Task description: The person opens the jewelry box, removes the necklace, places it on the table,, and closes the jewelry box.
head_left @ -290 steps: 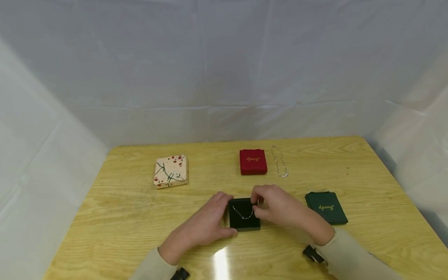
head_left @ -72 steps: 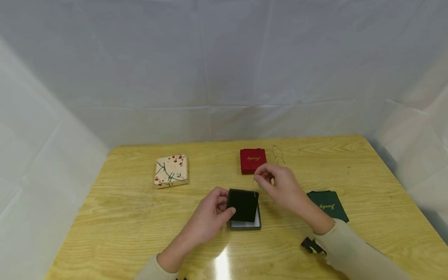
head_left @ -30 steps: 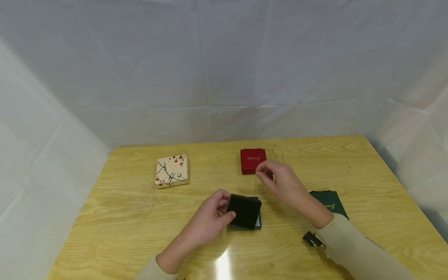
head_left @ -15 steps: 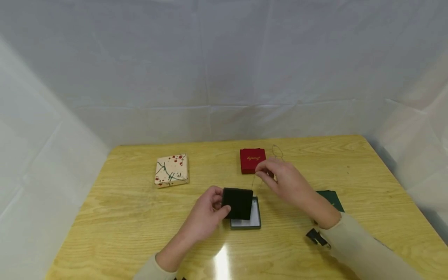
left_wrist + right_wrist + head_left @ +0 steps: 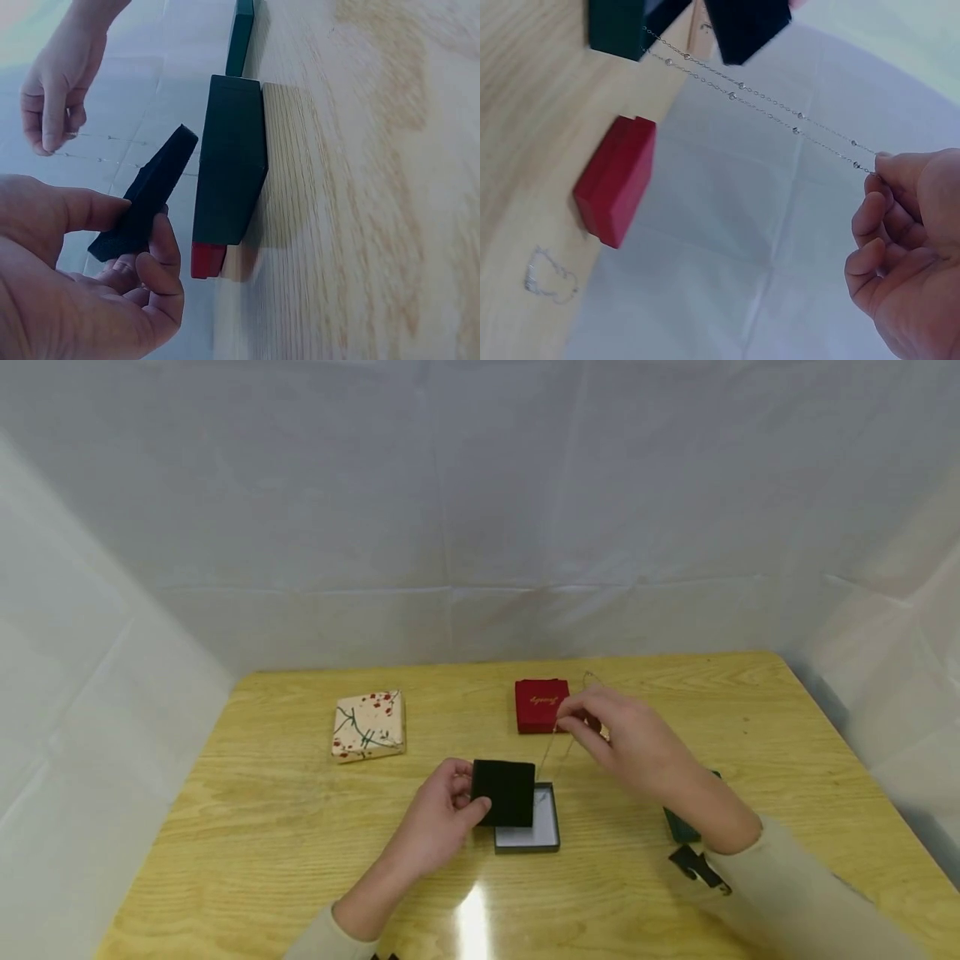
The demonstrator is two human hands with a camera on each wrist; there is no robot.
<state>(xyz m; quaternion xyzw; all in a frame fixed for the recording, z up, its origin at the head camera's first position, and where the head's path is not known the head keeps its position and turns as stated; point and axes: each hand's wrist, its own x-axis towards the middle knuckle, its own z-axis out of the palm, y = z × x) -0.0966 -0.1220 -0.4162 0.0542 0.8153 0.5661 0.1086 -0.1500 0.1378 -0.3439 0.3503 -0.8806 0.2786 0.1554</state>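
Observation:
Between thumb and fingers, my left hand (image 5: 435,827) holds a square black insert pad (image 5: 504,793), raised and tilted over the left part of an open dark green jewelry box base (image 5: 527,849). The base's pale inside shows beside the pad. My right hand (image 5: 641,747) pinches a fine necklace (image 5: 741,85) between thumb and fingertip, above and to the right of the base. Two beaded strands slope from the fingertips down toward the base, as the right wrist view shows. Where their lower ends lie is hard to see.
A red jewelry box (image 5: 540,706) stands behind the base, with another necklace (image 5: 534,281) on the table beside it. My right forearm mostly covers a green lid (image 5: 681,827). A floral-patterned box (image 5: 367,727) sits at the back left, and white sheeting (image 5: 480,527) surrounds the table.
Over the last second, the insert pad moved left and up in my left hand, uncovering more of the base. My right hand shifted right with the necklace. Earlier, the pad lay inside the box.

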